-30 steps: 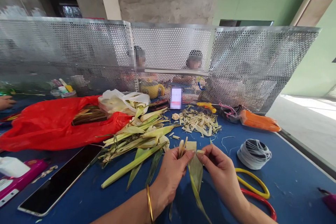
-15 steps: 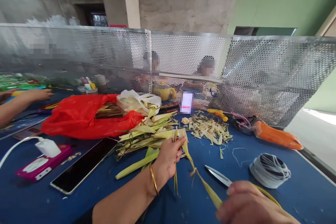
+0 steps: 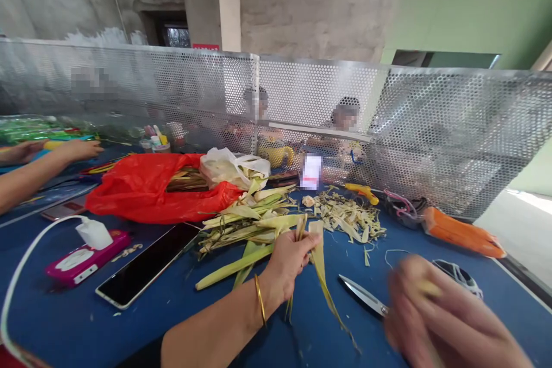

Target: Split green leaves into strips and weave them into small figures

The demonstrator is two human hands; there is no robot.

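Observation:
My left hand [image 3: 292,260], with a gold bangle at the wrist, is closed in a pinch around narrow strips of dried corn husk. One pale husk strip [image 3: 319,261] hangs from it toward the table, its thin lower end loose. My right hand [image 3: 431,310] is at the lower right, smeared by motion, with fingers curled; a small yellowish bit shows among them, too blurred to name. Scissors [image 3: 362,294] lie beside it, blades toward the left, handles hidden behind the hand. Behind my left hand is a pile of corn husks [image 3: 254,213].
Husk scraps [image 3: 349,215] lie beyond my hands. A roll of pale cord [image 3: 459,276] is partly covered. Left are a dark phone [image 3: 146,267], a magenta power strip [image 3: 88,259] and a red bag [image 3: 142,201]. Another person's arm [image 3: 47,164] reaches in. A perforated metal screen [image 3: 194,86] stands behind.
The husk strip stretched between both hands now hangs from my left hand alone. My right hand has moved up and right, away from its end. The view has shifted slightly.

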